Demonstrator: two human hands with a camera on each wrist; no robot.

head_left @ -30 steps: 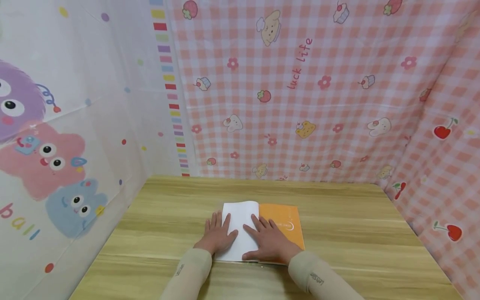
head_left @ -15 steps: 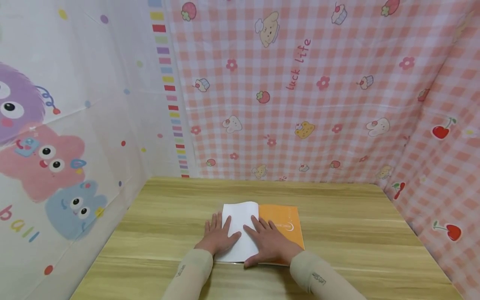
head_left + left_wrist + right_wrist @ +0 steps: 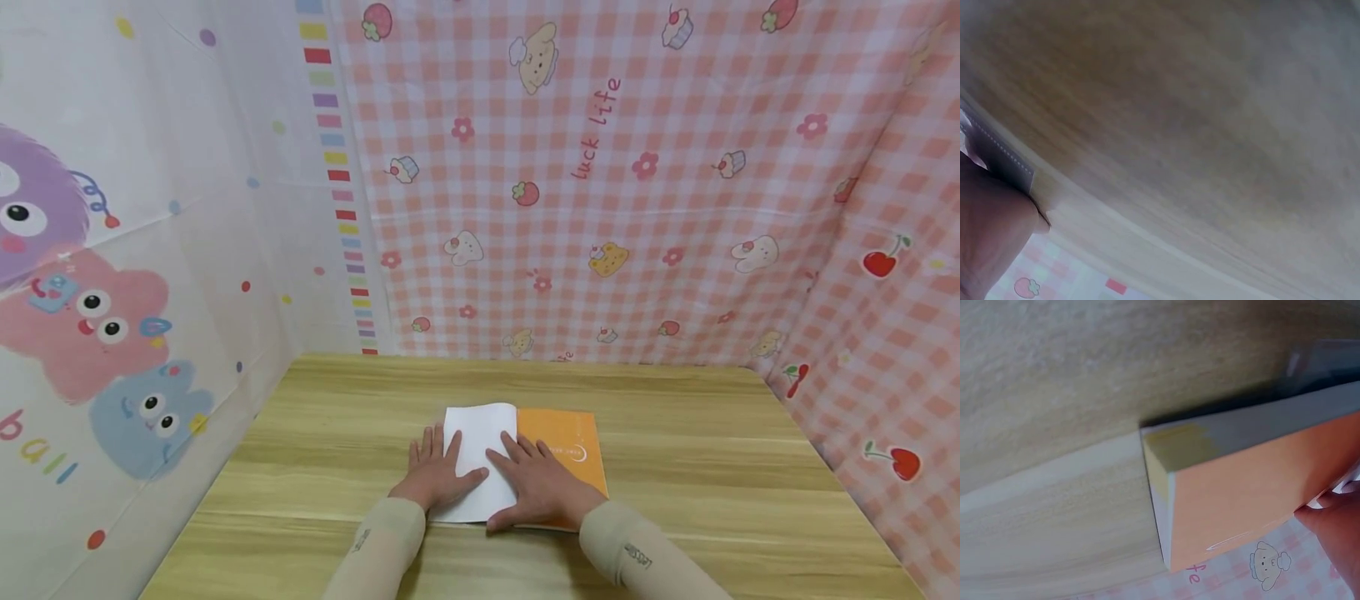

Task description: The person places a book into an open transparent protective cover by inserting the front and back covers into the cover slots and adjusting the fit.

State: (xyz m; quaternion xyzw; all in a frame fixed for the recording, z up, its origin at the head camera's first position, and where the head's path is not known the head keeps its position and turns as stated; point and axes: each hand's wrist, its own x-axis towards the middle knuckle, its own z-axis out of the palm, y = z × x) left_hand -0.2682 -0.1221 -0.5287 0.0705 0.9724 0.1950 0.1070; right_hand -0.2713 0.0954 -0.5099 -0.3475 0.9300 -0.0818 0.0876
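An open book lies on the wooden table, with a white page (image 3: 480,437) on its left side and an orange page (image 3: 570,429) with white print on its right. My left hand (image 3: 433,473) rests, fingers spread, over the left edge of the white page, its thumb reaching inward. Across the fold lies my right hand (image 3: 542,483), fingertips on the white page and palm over the orange one. Its thumb is down at the book's near edge. In the right wrist view the book (image 3: 1254,494) shows a thick page block with a yellowish corner.
The wooden table (image 3: 690,458) extends around the book on all sides. Behind it hangs a pink checked cloth (image 3: 570,217), and a white cartoon-print cloth (image 3: 247,208) hangs at the left. Another checked cloth (image 3: 900,350) stands along the right.
My left thumb has slid a little to the right over the white page. My right thumb has moved slightly toward the near edge. The book stays in place.
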